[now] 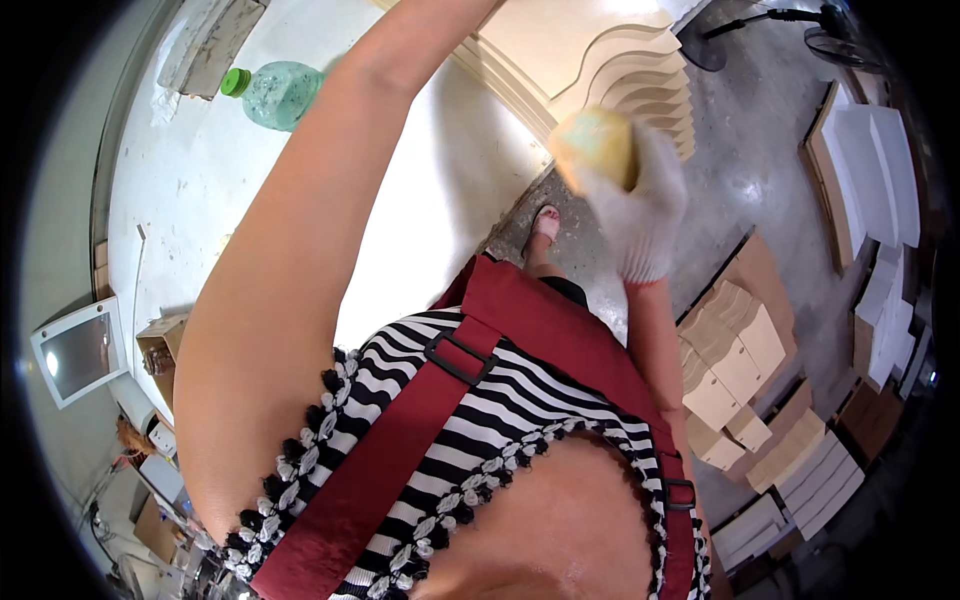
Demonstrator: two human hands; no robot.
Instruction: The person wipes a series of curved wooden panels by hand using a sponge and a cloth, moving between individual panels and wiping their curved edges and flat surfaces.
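My right hand (645, 195), in a white knitted glove, grips a yellowish rounded pad (597, 148) with pale greenish marks. Motion blurs both, so the pad's exact kind is unclear. It is close to the curved edge of a stack of cream-coloured panels (560, 45), whose wavy ends fan out in layers. I cannot tell whether the pad touches them. My left forearm (340, 150) stretches up across the white worktable (410, 220) and passes out at the top edge, so the left hand is out of the picture.
A green-capped plastic bottle (283, 95) lies on the table left of my forearm, near a worn block (212, 45). Beyond the right side of the table, a black fan (845, 45) and several stacks of panels (735, 350) stand on the grey floor.
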